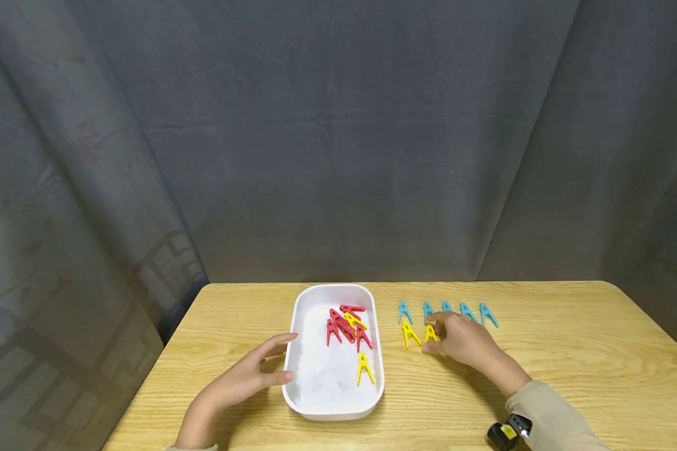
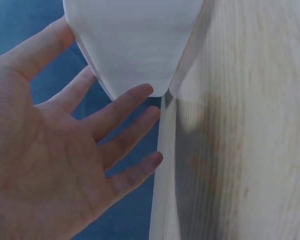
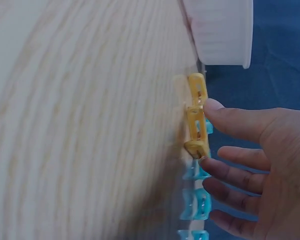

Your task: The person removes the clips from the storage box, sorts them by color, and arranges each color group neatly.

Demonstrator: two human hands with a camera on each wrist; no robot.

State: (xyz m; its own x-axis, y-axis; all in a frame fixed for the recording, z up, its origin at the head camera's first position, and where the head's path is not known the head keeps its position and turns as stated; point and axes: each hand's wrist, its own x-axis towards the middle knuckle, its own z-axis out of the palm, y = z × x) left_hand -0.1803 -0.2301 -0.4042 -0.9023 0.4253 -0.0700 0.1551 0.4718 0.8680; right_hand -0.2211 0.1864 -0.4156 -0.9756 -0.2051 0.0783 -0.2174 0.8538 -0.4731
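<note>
My right hand [image 1: 462, 338] is over the right-hand of two yellow clothespins on the table. It pinches that yellow clothespin [image 3: 196, 122] between thumb and fingertips. Just left of it lies the other yellow clothespin [image 1: 410, 336]. Behind them, several blue clothespins [image 1: 488, 314] form a row, partly covered by my right hand. My left hand [image 1: 242, 379] is at the left side of a white tray [image 1: 333, 416], fingers spread and fingertips right at its rim. Several red clothespins [image 1: 332, 332] lie bunched in the tray with a yellow one among them; another yellow clothespin [image 1: 364, 368] lies nearer the front.
The wooden table [image 1: 587, 351] extends to both sides of the tray. A dark grey curtain [image 1: 338, 156] hangs behind the table's far edge and along the left. A camera strapped to the right wrist [image 1: 508, 432] shows over the table's front.
</note>
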